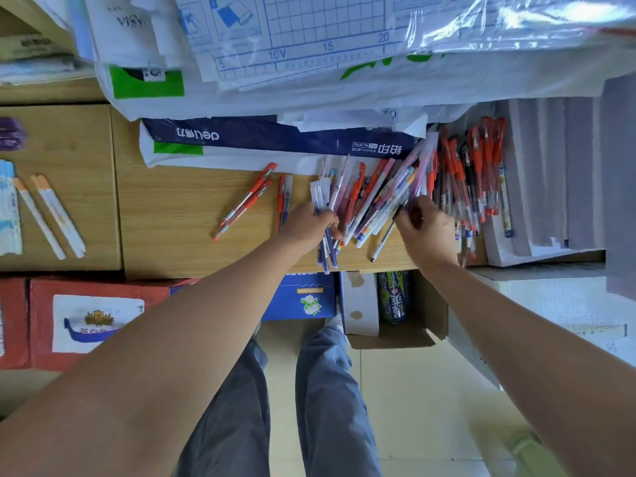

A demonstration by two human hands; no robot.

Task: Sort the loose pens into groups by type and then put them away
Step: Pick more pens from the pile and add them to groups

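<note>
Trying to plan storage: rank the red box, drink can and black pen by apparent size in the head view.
1. Red box, though partly hidden.
2. Drink can, lower down and farther from the camera.
3. Black pen, thinnest.

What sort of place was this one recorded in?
Probably a stationery shop or supply storeroom: a heap of loose pens on a wooden shelf, wrapped deli copy paper reams stacked behind, and an open carton on the floor below.

Bare left forearm [192, 339] and right forearm [516, 339], loose grey-blue trousers [327, 401], pale shoe [335, 321].
</note>
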